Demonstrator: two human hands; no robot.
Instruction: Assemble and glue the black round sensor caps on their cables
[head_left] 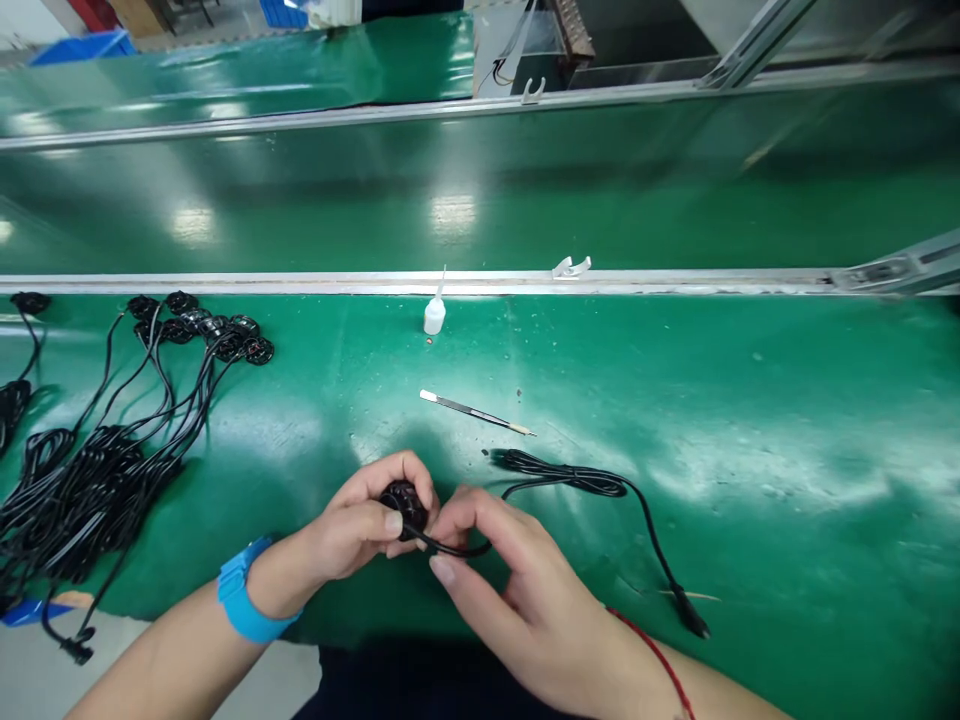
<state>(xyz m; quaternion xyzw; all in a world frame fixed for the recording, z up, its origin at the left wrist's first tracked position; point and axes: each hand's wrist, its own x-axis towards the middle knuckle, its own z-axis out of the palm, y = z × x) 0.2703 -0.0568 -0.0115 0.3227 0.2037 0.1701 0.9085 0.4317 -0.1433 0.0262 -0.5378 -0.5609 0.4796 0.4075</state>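
Observation:
My left hand (356, 515) is closed around a small round black part (403, 503) with a ridged, shiny surface, its thumb pressing on the near side. From that part a black cable (461, 551) leads off to the right. My right hand (525, 585) is closed in a pinch about the cable, close beside the round part; its fingertips partly hide the spot. Beyond that hand the cable runs into a tied bundle (574, 476) and ends in a black plug (691, 612) on the green bench (787, 420).
Tweezers (476, 411) lie ahead of my hands, with a small white bottle (434, 316) with a thin nozzle behind them. Several similar black cables (112, 490) are piled at left. A metal rail (300, 284) crosses the bench, carrying a white clip (571, 267).

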